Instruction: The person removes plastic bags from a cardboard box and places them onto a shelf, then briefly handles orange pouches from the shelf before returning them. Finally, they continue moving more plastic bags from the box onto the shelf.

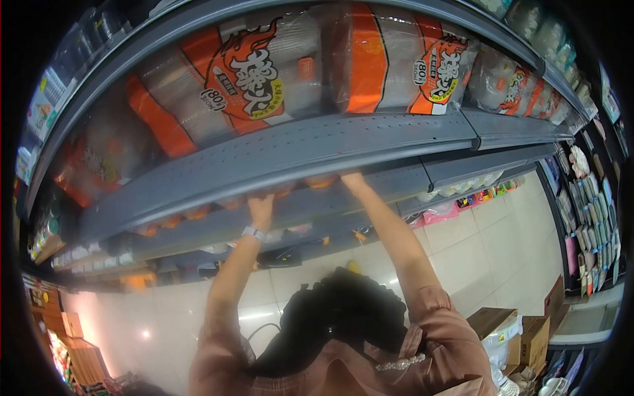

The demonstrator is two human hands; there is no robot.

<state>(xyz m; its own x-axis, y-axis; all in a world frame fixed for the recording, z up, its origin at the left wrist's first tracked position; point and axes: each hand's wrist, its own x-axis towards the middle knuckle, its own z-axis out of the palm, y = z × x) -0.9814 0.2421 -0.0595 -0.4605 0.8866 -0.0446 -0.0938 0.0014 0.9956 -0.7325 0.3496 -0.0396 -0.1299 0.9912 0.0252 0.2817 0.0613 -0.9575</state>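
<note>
Both my arms reach forward to a grey metal shelf. My left hand, with a pale watch at the wrist, is at the row of orange-marked packs beneath the shelf's front edge; its fingertips are hidden under that edge. Farther right, my right hand reaches under the same edge beside an orange-marked pack, its fingers mostly out of sight. Whether either hand grips a pack cannot be made out. Above, clear plastic packs with orange bands fill the upper shelf.
A lower shelf runs under my hands, with small colourful packets near the floor. Cardboard boxes stand on the tiled floor at the lower right. Hanging goods line the right side.
</note>
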